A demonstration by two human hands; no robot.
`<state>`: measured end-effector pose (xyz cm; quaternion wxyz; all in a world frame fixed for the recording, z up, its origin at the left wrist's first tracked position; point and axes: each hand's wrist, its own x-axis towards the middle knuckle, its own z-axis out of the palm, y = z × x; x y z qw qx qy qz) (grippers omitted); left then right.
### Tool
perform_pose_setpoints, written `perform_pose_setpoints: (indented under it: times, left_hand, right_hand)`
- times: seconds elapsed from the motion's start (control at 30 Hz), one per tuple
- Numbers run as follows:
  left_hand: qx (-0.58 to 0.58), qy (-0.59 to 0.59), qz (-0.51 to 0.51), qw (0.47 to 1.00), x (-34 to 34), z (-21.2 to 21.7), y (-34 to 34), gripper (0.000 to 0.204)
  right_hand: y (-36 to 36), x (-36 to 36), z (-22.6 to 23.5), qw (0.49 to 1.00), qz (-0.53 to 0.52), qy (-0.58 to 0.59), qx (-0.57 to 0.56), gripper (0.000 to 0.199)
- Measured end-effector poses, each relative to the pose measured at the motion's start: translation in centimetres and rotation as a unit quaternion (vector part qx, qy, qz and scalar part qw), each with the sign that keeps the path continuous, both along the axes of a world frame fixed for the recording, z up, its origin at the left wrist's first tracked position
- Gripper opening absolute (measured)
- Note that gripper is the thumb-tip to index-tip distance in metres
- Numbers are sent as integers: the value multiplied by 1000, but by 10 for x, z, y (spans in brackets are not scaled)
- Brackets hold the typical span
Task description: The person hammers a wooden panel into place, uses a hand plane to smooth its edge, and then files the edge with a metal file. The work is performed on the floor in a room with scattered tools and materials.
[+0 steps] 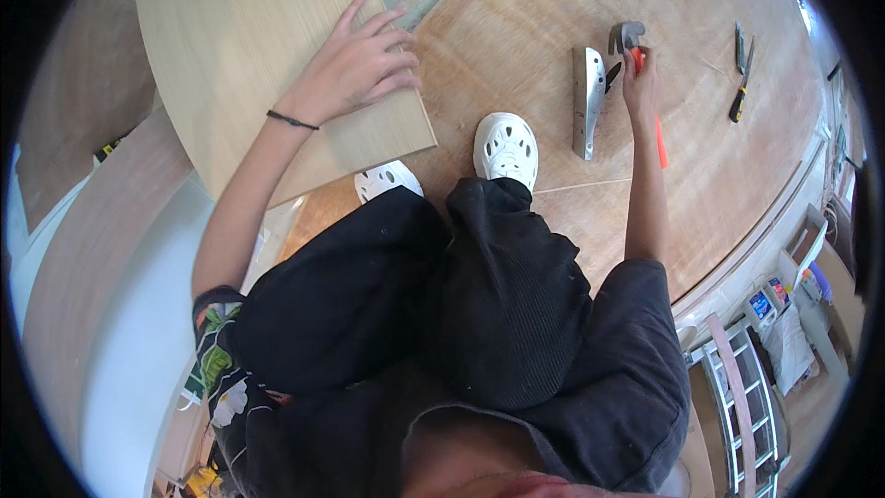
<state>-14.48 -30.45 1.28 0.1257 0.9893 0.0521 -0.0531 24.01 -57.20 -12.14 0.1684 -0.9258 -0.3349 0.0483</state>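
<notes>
1. Left hand [364, 65]: at 11 o'clock, palm down, fingers spread wide, grasping nothing. It rests on the large, pale, wood-grained flat panel [249, 55], its fingertips reaching the right-hand edge.
2. Right hand [643, 83]: at 2 o'clock, closed around the claw hammer with grey metal head and orange handle [629, 34], gripping close below the head.
3. Elongated silver metal tool with a black lever [587, 103]: between 1 and 2 o'clock, just left of the hammer, lying on the brown wood-grained sheet [516, 37].
4. Slim tool with black-and-yellow handle [738, 104]: at 2 o'clock, farther out, on the same sheet.
5. Containers, between 3 and 4 o'clock: small white container with blue label [761, 306], contents cannot be determined; pale plastic bag [791, 350], just beside it, contents likewise indeterminable.
</notes>
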Motion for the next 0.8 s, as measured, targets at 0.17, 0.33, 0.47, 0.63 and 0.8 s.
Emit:
perform_pose_setpoints:
  times: [0.17, 0.33, 0.47, 0.63, 0.8]
  left_hand:
    - [-54, 90, -19, 994, 20, 20, 9, 35]
    - [-81, 176, 10, 981, 33, 20, 13, 37]
    - [-57, 153, -1, 987, 33, 23, 7, 39]
    - [-37, 154, -33, 987, 35, 27, -18, 38]
    - [-122, 177, -42, 976, 33, 18, -24, 35]
  right_hand:
    - [-19, 2, -30, 999, 9, -34, 32, 35]
    - [-21, 16, -41, 1000, 6, -5, 19, 33]
    - [-20, 26, -46, 999, 28, -26, 0, 35]
    - [-5, 11, -25, 997, 17, -73, 13, 33]
    - [22, -72, 13, 984, 58, -30, 164, 31]
